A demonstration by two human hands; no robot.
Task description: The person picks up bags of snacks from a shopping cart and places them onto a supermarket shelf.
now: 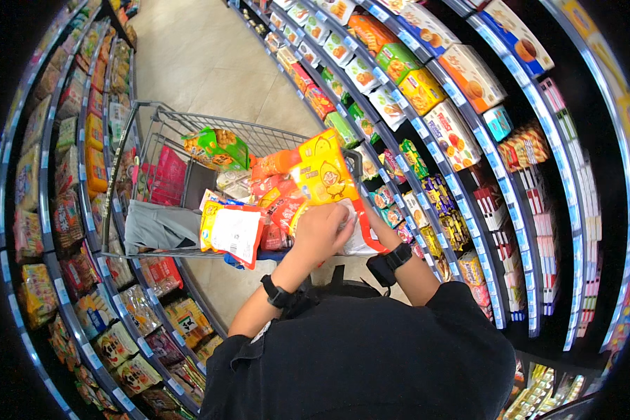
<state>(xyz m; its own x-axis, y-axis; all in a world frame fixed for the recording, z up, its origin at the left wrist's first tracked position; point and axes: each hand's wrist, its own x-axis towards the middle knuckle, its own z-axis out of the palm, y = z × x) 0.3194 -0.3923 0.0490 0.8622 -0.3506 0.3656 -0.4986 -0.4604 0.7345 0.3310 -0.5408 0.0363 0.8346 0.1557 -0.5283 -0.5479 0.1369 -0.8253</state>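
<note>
A yellow and red snack bag (323, 170) with a cartoon figure is held up above the near right part of a metal shopping cart (278, 131). My left hand (323, 231) has its fingers curled on the bag's lower part. Behind the bag's right edge is my right hand (375, 226), gripping it, its fingers mostly hidden. Below and left of the hands, the cart holds red snack packs (268, 191), a green snack bag (220, 149), a yellow and red bag with a white back panel (236, 231) and a pink package (168, 176). Grey cloth (160, 228) lies at the cart's left end.
Long shelves of packaged snacks (420, 92) curve along the right side. On the left, another shelf unit (92, 252) carries bags and packs, close beside the cart. A tiled floor aisle (189, 58) runs beyond the cart.
</note>
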